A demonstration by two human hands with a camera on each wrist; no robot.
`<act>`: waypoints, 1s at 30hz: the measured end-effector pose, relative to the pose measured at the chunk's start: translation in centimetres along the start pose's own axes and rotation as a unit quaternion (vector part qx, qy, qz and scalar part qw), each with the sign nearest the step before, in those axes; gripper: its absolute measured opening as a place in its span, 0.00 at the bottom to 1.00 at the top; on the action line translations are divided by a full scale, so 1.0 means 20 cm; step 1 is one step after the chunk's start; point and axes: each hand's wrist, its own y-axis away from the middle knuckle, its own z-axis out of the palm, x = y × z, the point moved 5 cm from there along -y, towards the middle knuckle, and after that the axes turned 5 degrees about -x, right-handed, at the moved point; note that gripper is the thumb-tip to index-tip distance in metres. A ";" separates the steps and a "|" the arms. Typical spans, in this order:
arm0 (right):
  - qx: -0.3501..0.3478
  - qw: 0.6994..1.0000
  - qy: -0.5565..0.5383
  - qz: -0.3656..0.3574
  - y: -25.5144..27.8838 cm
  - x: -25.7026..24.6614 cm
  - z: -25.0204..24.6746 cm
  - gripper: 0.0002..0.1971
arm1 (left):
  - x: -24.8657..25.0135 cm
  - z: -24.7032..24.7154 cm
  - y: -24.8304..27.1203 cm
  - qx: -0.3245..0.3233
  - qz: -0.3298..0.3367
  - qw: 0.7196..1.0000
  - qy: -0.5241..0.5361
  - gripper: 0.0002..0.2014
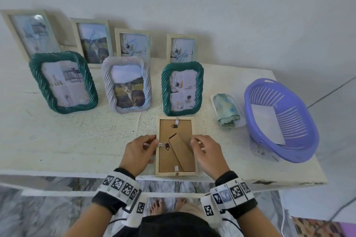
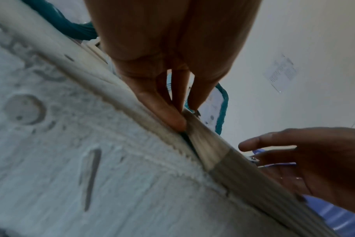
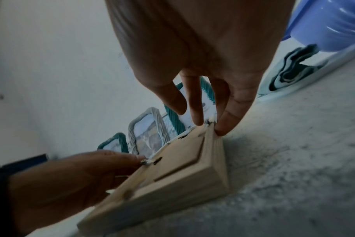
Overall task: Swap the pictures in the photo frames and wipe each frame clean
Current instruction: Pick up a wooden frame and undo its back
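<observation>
While both hands work at its edges, the wooden frame (image 1: 176,146) lies face down on the white table (image 1: 77,140), its cardboard back and folded stand turned up, its near end at the table's front edge. The left hand (image 1: 139,153) pinches the frame's left rail, thumb against the outer side and fingertips (image 2: 194,110) on top by a small metal clip (image 1: 160,144) there. The right hand (image 1: 207,153) grips the right rail the same way, thumb outside, fingers curled over the rim; in the right wrist view that side of the frame sits a little off the table.

Beyond the right hand and to its right, a purple slatted basket (image 1: 300,150) rests tilted on the table, with a white sheet (image 1: 267,123) lying flat inside it. Between the basket and the hands, a shallow white tray (image 1: 239,121) holds a folded blue-green cloth (image 1: 227,109).

Straight past the fingertips stands a green rope-edged frame (image 1: 182,87) showing a four-panel print. Further left of it stand a pale lilac rope-edged frame (image 1: 128,83) with a cat picture and a second green frame (image 1: 63,82). Behind these, against the wall, four slim cream frames lean upright: a large one (image 1: 30,32) far left, one with a cat (image 1: 92,41), and two smaller ones (image 1: 133,44) (image 1: 182,48).
</observation>
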 end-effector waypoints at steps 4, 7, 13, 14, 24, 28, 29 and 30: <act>-0.011 0.997 0.075 -0.024 0.01 0.01 0.05 0.12 | 0.03 0.02 0.00 0.035 0.061 0.993 -0.099 0.07; -0.014 0.995 0.091 -0.029 0.02 0.01 0.07 0.12 | 0.05 0.03 0.00 0.025 0.088 0.988 -0.126 0.09; -0.024 0.992 0.124 -0.018 -0.01 0.00 0.08 0.07 | 0.03 0.04 -0.06 0.022 0.092 0.981 -0.167 0.17; -0.028 0.991 0.131 -0.016 -0.02 0.00 0.08 0.06 | 0.03 0.04 -0.06 0.023 0.092 0.979 -0.180 0.16; -0.095 0.985 0.143 -0.003 -0.05 0.01 0.05 0.13 | 0.05 0.07 -0.12 0.026 0.030 0.977 -0.208 0.11; -0.119 0.983 0.142 -0.019 -0.05 0.02 0.04 0.17 | 0.04 0.07 -0.11 0.022 0.035 0.979 -0.198 0.09; -0.122 0.982 0.142 -0.020 -0.06 0.03 0.03 0.17 | 0.04 0.06 -0.11 0.022 0.036 0.980 -0.194 0.09; -0.124 0.982 0.144 -0.021 -0.06 0.03 0.03 0.17 | 0.04 0.06 -0.11 0.022 0.036 0.981 -0.190 0.09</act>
